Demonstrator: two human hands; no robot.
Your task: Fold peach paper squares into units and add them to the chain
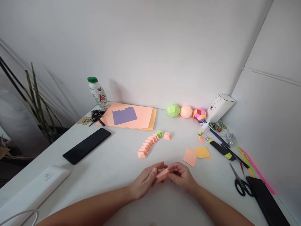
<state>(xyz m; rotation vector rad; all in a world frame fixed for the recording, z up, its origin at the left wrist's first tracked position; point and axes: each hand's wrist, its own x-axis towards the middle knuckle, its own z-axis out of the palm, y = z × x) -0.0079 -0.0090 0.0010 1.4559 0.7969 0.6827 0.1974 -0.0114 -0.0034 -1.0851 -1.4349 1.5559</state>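
Holding: one folded peach paper piece [162,175], lower middle of the frame, with both my hands on it.
Left hand [144,182]: got the left end of the piece, thumb on the near side, some fingers hidden behind it. Can't tell how tight.
Right hand [183,179]: pinching the other end between thumb and fingertips.
Folded row: bunch of little peach units [148,144] in a curved line mid-frame, green units [159,134] at the upper end, plus a small peach bit [167,136] just right of those.
Paper squares: peach squares [190,157] and yellow-orange squares [202,152], side by side, right of centre.
Paper balls: green ball [173,110], peach ball [186,111] and multicolour ball [199,114] lined up by the wall, upper right of centre.
Right side of my desk [122,147]: cutter [221,149], with black scissors [243,184] lower down.
Left side: black slab [87,146], kinda phone-like, and a green-capped bottle [98,94] higher up, near the big peach sheet [145,116] with a purple scrap [124,115] on it.
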